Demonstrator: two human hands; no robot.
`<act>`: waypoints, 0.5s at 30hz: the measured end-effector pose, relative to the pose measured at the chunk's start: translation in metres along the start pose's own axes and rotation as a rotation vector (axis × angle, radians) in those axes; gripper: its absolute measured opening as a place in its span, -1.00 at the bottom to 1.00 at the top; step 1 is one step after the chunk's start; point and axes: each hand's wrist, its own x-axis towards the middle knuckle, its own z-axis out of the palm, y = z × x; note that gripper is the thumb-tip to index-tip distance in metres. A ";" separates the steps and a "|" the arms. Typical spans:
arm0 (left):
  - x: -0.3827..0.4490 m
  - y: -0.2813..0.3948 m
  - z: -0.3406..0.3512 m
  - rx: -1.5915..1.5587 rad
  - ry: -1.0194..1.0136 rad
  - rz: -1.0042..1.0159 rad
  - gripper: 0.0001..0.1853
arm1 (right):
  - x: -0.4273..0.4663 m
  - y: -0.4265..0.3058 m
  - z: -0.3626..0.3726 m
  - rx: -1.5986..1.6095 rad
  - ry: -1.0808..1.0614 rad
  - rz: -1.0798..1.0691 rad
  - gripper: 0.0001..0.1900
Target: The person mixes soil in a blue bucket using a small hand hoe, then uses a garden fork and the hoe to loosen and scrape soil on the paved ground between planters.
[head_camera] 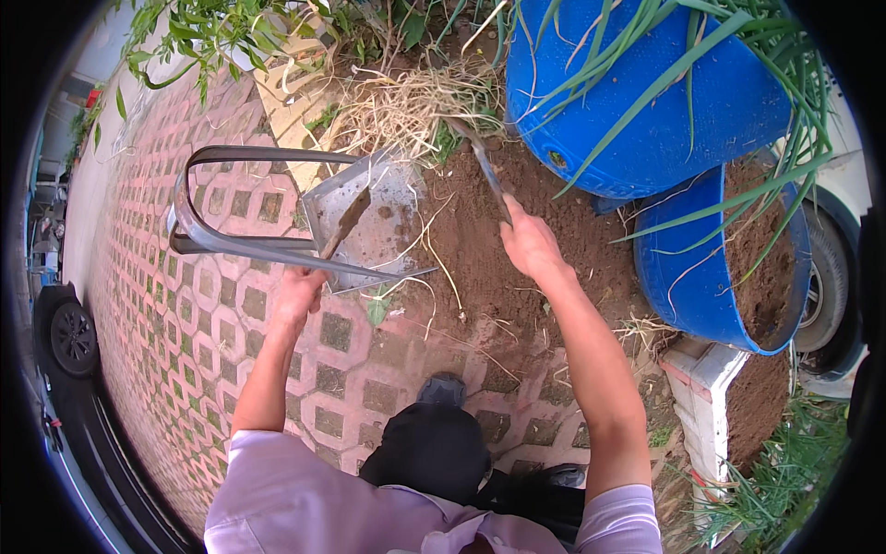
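My left hand (301,294) is closed around the handle of a small tool with a dirt-caked blade (356,211); its exact kind I cannot tell. That blade lies over a metal dustpan (398,201) with a large looped metal handle (228,242), resting at the edge of loose brown soil (477,256). My right hand (531,242) grips a metal-shafted hand tool (490,170), its far end hidden at a heap of dry roots and stalks (415,104). Pale root strands lie over the pan and the soil.
A big blue plastic barrel (623,104) with long green leaves over it stands at the upper right, beside a cut blue tub (682,256) of soil. A white block edge (699,388) is at the right. Pink grid paving (277,305) spreads left, with a black car (104,443) beyond.
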 end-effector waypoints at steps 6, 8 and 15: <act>-0.122 -0.066 -0.037 -0.516 0.137 -0.132 -0.71 | -0.023 -0.017 -0.015 0.280 -0.020 0.000 -0.43; -0.151 -0.080 -0.048 -0.694 0.182 -0.094 -0.72 | -0.063 0.000 -0.032 0.305 -0.069 -0.012 -0.43; -0.164 0.021 -0.048 -0.917 0.419 0.502 -0.86 | -0.125 0.055 -0.028 0.478 -0.281 -0.140 -0.46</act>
